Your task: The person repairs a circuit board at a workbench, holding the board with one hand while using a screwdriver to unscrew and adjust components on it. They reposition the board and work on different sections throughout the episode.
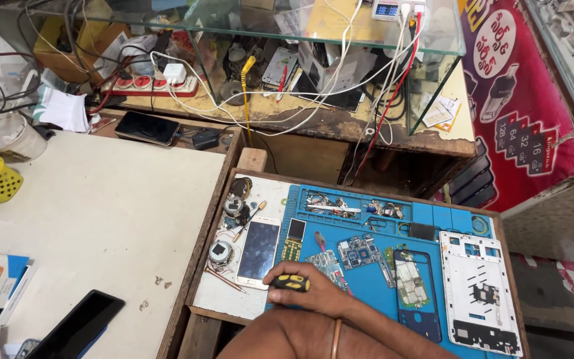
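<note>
Right grip (pixel 303 292) clamped on yellow-black screwdriver (pixel 291 283) over blue mat (pixel 373 279); cluttered repair bench (pixel 101 199).

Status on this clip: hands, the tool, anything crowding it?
One hand only, which side unclear, closed on a yellow-and-black tool handle. Resting at blue mat edge. White phone and circuit boards close alongside.

The wooden table (pixel 197 312) carries a blue repair mat (pixel 373 279), a white phone (pixel 258 251), circuit boards (pixel 359 251) and a white phone frame (pixel 478 289).
</note>
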{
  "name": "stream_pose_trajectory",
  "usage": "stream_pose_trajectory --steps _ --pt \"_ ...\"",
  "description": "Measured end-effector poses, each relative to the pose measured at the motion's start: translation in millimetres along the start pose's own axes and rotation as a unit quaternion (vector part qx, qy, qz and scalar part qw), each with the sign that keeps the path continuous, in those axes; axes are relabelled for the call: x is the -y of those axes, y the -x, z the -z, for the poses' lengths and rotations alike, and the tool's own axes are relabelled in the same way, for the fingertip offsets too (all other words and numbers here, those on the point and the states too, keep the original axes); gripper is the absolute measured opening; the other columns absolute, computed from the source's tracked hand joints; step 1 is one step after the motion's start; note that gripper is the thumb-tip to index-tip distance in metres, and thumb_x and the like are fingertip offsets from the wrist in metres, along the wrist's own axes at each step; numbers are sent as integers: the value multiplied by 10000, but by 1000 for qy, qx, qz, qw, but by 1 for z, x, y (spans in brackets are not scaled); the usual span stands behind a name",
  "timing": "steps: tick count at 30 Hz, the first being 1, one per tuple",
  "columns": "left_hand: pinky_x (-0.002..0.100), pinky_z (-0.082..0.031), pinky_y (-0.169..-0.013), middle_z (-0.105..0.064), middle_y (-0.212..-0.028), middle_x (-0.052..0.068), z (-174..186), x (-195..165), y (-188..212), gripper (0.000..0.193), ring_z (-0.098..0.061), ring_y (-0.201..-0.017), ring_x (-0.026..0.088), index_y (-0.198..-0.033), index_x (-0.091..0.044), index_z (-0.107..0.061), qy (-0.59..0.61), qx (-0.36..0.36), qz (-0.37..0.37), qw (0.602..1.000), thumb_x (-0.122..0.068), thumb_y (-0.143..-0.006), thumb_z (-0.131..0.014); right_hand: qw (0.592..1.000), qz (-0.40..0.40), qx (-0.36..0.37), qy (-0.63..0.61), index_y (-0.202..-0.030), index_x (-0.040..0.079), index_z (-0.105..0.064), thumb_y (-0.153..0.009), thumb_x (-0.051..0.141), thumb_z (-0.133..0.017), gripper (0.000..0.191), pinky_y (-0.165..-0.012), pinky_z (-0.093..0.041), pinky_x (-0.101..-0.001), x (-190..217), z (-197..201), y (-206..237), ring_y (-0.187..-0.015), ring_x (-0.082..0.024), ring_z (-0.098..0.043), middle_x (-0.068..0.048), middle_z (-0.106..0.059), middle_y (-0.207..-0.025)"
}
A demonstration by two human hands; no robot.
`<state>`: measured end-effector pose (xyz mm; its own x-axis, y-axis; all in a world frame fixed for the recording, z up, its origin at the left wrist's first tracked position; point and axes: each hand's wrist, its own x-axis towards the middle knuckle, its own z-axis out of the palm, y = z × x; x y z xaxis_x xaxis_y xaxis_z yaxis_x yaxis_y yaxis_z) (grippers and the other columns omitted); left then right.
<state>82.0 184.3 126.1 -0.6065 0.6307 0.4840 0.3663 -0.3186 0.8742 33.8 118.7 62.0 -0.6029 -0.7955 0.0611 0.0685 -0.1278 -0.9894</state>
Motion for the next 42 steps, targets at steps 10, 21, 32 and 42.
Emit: stream_pose_trajectory --steps 10,21,32,42 --pt "290 -567 -951 -740 -996 55 2 1 10 220 -711 -944 147 -1077 -67 -752 5 -14 18 1000 -281 -1036 -715 996 -85 -18 -26 -1091 60 -715 -926 301 -766 297 -892 -529 -289 -12 -4 17 -991 -132 -639 -25 -671 -1022" --pt "271 -569 -922 -736 -986 53 4 -4 15 224 -708 -927 136 -1079 -63 -748 6 -14 23 1000 -281 -1039 -714 997 -65 -24 23 -1127 60 -713 -947 314 -737 312 -930 -547 -291 -18 -9 23 -1044 -130 -666 -30 -694 -1055" --pt "252 -570 -893 -731 -976 52 1 -5 16 227 -704 -910 124 -1080 -59 -744 13 -5 18 1000 -281 -1042 -713 994 -79 -30 -68 -1145 62 -670 -949 299 -715 310 -879 -558 -266 -32 -13 20 -983 -119 -688 -33 -693 -1008" --pt "235 -572 -866 -727 -967 51 12 -5 20 231 -701 -895 114 -1082 -55 -740 24 1 11 1000 -281 -1045 -712 994 -63 -66 -63 -1143 28 -667 -955 241 -723 289 -818 -547 -270 -45 -10 26 -942 -111 -664 -23 -683 -990"
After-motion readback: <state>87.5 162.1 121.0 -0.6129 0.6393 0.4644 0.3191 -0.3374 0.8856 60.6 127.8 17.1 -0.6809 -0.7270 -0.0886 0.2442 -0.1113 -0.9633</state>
